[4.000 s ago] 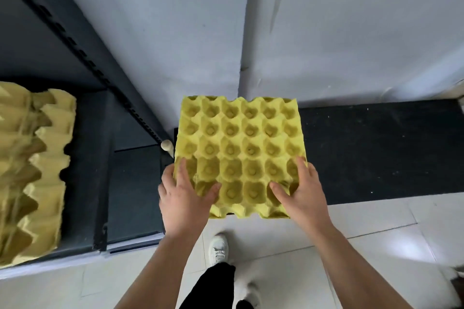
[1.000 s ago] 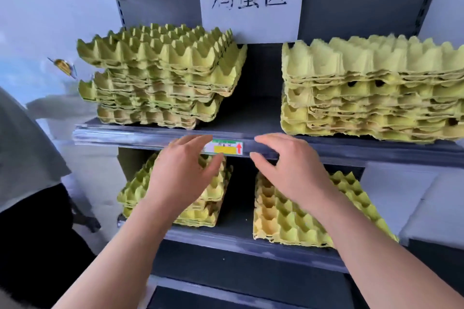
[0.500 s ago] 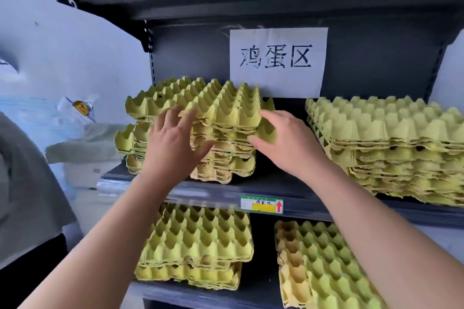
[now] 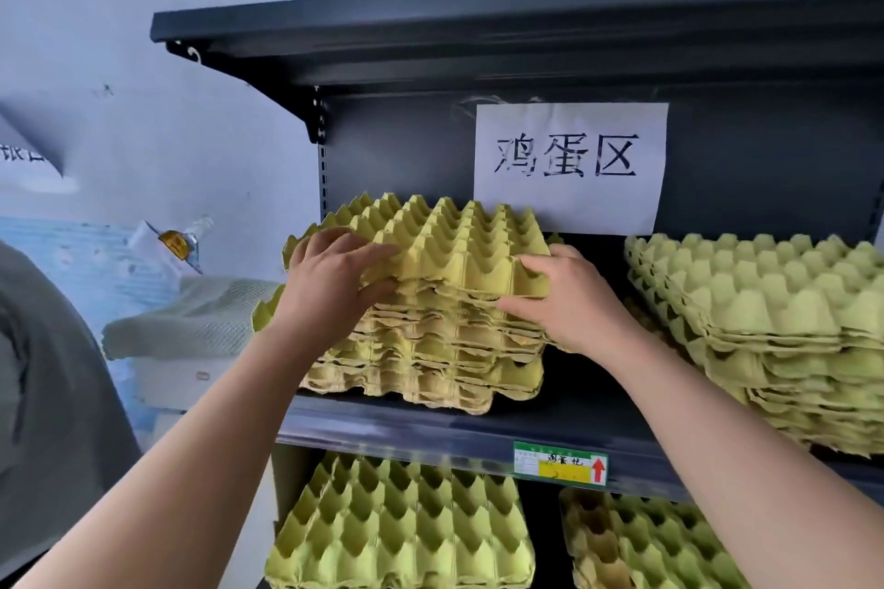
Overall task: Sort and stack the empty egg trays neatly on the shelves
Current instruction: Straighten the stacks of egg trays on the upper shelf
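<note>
A crooked stack of yellow egg trays (image 4: 445, 330) stands on the left of the upper shelf (image 4: 430, 433). My left hand (image 4: 335, 282) grips the top trays at their left front edge. My right hand (image 4: 569, 301) clasps the same top trays at the right front corner, fingers under the rim. A neater stack of trays (image 4: 775, 330) fills the right of that shelf. Below, a left pile (image 4: 402, 526) and a right pile (image 4: 650, 545) lie on the lower shelf.
A white paper sign (image 4: 569, 167) hangs on the shelf's back panel. A top shelf board (image 4: 478, 34) overhangs the stacks. A price label (image 4: 559, 464) sits on the shelf edge. A person in grey (image 4: 43, 397) stands at the left, beside a white box (image 4: 172, 373).
Four seconds ago both hands held one tray over the floor. Since half a second ago both hands have closed on the top trays of the left upper stack, and the view has moved closer.
</note>
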Tool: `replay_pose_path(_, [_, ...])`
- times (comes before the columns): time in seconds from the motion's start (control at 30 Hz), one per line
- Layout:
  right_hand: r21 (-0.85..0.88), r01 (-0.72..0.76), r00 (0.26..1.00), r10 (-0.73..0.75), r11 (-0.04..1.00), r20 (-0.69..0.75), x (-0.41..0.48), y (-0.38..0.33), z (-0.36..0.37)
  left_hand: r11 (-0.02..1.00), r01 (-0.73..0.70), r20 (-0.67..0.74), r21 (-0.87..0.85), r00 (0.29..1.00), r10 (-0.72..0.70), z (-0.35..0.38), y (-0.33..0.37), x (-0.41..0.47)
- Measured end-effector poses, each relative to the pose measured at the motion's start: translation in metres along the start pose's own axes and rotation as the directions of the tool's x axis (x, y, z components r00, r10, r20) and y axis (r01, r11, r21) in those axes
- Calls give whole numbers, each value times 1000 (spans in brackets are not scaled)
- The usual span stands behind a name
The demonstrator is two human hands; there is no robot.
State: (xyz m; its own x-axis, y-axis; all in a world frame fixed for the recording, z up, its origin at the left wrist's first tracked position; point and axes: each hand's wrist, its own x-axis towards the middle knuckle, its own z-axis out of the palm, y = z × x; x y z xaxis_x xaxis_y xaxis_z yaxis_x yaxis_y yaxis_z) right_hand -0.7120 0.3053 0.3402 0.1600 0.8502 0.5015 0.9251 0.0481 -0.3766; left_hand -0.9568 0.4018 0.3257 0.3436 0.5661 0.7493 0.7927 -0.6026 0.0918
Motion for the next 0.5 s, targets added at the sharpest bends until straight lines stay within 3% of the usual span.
replay_pose_path(0.2, [130,-35,993,50,991,-110,3,-8,-6,985,-98,-134,-141,988,79,3,-10,15])
replay_pose_path(0.37, [133,-32,976,59,991,-208,-2,-10,-16,975,-195,-262,-105,951,161,-3,-6,26])
replay_pose_path(0.5, [146,-70,967,103,987,-231,-15,2,-22,966,-252,-250,-65,941,228,-1,8,25])
